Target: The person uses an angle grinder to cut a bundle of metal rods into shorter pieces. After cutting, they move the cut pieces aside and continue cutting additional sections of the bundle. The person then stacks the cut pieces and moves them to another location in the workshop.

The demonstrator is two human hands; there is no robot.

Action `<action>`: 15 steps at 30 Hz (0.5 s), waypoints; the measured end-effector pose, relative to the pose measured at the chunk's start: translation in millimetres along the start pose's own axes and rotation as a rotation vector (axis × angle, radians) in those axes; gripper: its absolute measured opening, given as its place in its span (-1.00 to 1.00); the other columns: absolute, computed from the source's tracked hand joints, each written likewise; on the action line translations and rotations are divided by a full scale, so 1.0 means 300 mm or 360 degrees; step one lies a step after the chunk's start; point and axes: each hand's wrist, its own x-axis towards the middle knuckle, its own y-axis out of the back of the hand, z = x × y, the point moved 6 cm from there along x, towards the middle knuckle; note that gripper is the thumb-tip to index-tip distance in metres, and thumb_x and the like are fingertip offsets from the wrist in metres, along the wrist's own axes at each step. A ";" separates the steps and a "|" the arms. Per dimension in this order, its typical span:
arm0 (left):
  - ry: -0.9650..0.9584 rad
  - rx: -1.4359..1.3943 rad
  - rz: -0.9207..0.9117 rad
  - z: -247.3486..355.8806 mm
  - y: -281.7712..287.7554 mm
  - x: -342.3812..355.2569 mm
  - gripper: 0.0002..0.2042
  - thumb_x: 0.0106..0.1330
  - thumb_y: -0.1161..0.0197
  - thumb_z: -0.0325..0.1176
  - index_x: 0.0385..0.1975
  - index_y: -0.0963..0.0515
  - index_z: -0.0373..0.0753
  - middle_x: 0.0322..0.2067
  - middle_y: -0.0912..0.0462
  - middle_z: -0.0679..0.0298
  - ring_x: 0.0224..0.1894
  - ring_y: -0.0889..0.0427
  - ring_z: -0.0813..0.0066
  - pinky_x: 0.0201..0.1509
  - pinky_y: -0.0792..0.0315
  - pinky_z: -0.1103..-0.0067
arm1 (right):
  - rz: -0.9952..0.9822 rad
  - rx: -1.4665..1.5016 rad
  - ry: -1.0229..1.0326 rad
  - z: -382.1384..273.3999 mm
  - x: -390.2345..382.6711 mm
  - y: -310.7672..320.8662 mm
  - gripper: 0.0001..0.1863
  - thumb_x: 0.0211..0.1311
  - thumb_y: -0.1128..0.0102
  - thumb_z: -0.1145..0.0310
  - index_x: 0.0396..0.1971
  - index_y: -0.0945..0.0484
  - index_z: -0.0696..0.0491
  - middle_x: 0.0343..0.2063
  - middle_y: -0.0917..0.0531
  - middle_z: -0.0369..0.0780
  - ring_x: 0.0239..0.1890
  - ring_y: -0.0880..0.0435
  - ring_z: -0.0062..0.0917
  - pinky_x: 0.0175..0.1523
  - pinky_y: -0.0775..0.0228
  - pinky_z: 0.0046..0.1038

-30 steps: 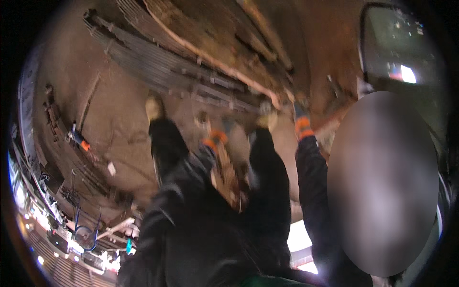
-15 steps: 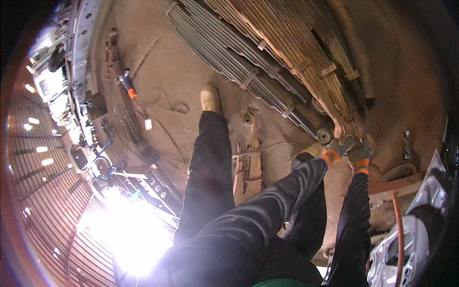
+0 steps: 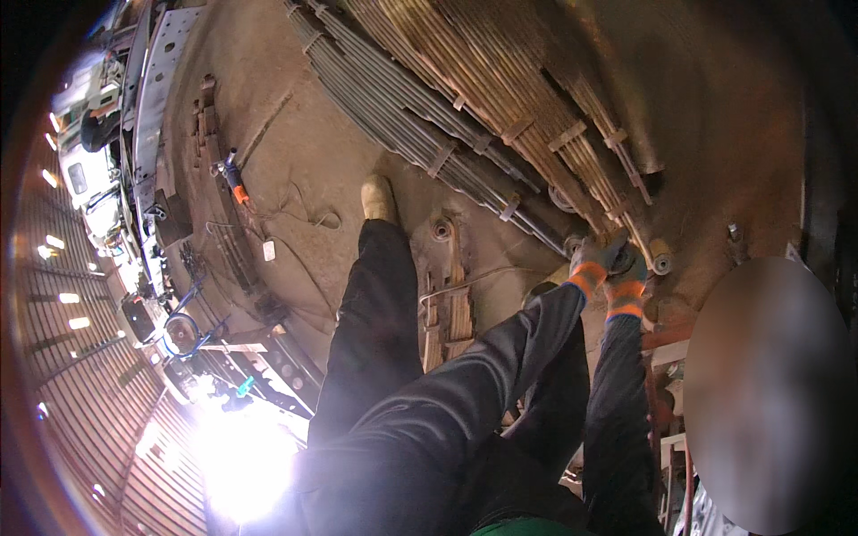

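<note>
My left hand (image 3: 592, 258), in a grey glove with an orange cuff, is closed round the near end of a rusty brown leaf spring (image 3: 556, 154). Right beside it, my right hand (image 3: 628, 275), gloved the same way, is closed at that same end; its fingers are partly hidden. A round spring eye (image 3: 660, 259) shows just right of my hands. To the left lies a grey leaf spring pack (image 3: 427, 147), its eye (image 3: 575, 246) close to my left hand.
Shorter spring pieces (image 3: 460, 308) lie between my boots on the brown floor. An orange and black power tool (image 3: 236, 183) and its cord are farther left. Bright welding glare (image 3: 241, 460) fills the lower left. A blurred shape (image 3: 769, 393) covers the lower right.
The view has shifted, so springs and hands appear farther left. My hands stay at the spring's end. The eye on their right has come into sight, and a blurred shape has appeared at the lower right.
</note>
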 end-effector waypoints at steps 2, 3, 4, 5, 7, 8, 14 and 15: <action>0.0299 -0.1079 -0.0121 0.012 -0.023 -0.022 -0.50 0.55 0.08 -0.08 0.40 -0.25 -0.16 0.24 -0.49 0.14 0.16 -0.53 0.13 0.14 -0.47 0.34 | 0.0065 0.0089 0.0012 -0.006 -0.047 -0.056 -0.74 0.40 -0.02 0.18 -0.48 -0.47 -0.05 -0.55 -0.44 -0.34 -0.48 -0.39 -0.56 -0.33 -0.34 -0.41; 0.0293 -0.1820 -0.0347 0.052 -0.035 -0.035 -0.49 0.55 0.09 -0.09 0.42 -0.22 -0.17 0.27 -0.45 0.14 0.22 -0.48 0.11 0.17 -0.45 0.33 | 0.0192 0.0126 0.0064 -0.018 -0.072 -0.074 -0.73 0.40 -0.01 0.21 -0.54 -0.42 -0.07 -0.60 -0.36 -0.37 -0.53 -0.32 -0.59 -0.38 -0.30 -0.44; 0.0271 -0.2550 -0.0589 0.100 -0.028 -0.053 -0.47 0.56 0.09 -0.09 0.44 -0.18 -0.18 0.30 -0.42 0.13 0.29 -0.43 0.09 0.21 -0.43 0.32 | 0.0053 0.0129 0.0047 -0.027 -0.094 -0.123 -0.75 0.40 -0.02 0.20 -0.49 -0.45 -0.05 -0.58 -0.40 -0.36 -0.50 -0.37 -0.57 -0.35 -0.34 -0.42; 0.0212 -0.2294 -0.0557 0.122 -0.012 -0.072 -0.48 0.55 0.06 -0.10 0.41 -0.20 -0.20 0.27 -0.45 0.13 0.24 -0.47 0.11 0.18 -0.45 0.32 | 0.0051 0.0149 0.0046 -0.022 -0.111 -0.157 -0.76 0.40 -0.02 0.19 -0.44 -0.48 -0.04 -0.56 -0.44 -0.35 -0.48 -0.41 -0.56 -0.31 -0.37 -0.40; 0.0189 -0.1892 -0.0525 0.153 0.028 -0.123 -0.49 0.52 0.00 -0.12 0.35 -0.25 -0.25 0.21 -0.51 0.13 0.15 -0.54 0.16 0.11 -0.48 0.32 | 0.0241 0.0213 -0.0034 -0.015 -0.157 -0.185 -0.76 0.39 -0.04 0.18 -0.28 -0.58 0.02 -0.41 -0.61 -0.28 -0.32 -0.58 -0.47 -0.13 -0.49 -0.35; 0.0178 -0.1757 -0.0524 0.169 0.052 -0.156 -0.50 0.51 -0.03 -0.12 0.32 -0.27 -0.28 0.18 -0.54 0.13 0.10 -0.58 0.18 0.07 -0.50 0.32 | 0.0247 0.0154 0.0023 -0.022 -0.180 -0.206 -0.75 0.39 -0.04 0.18 -0.23 -0.59 0.04 -0.36 -0.63 -0.27 -0.26 -0.60 -0.45 -0.08 -0.50 -0.34; 0.0022 -0.1547 -0.0295 0.198 0.242 -0.432 -0.73 0.34 -0.25 -0.24 -0.07 -0.54 -0.26 -0.18 -0.66 0.23 -0.22 -0.65 0.37 -0.16 -0.54 0.41 | 0.0293 0.0080 0.0522 -0.023 -0.463 -0.348 -0.76 0.36 -0.10 0.25 -0.20 -0.59 0.11 -0.20 -0.66 -0.22 -0.15 -0.63 -0.44 -0.07 -0.54 -0.38; 0.0036 -0.1601 -0.0306 0.189 0.284 -0.481 -0.77 0.31 -0.28 -0.27 -0.15 -0.59 -0.25 -0.25 -0.68 0.25 -0.28 -0.65 0.41 -0.20 -0.54 0.42 | 0.0381 0.0022 0.0627 0.001 -0.530 -0.382 -0.75 0.35 -0.13 0.25 -0.19 -0.59 0.13 -0.20 -0.63 -0.23 -0.18 -0.62 -0.47 -0.14 -0.54 -0.41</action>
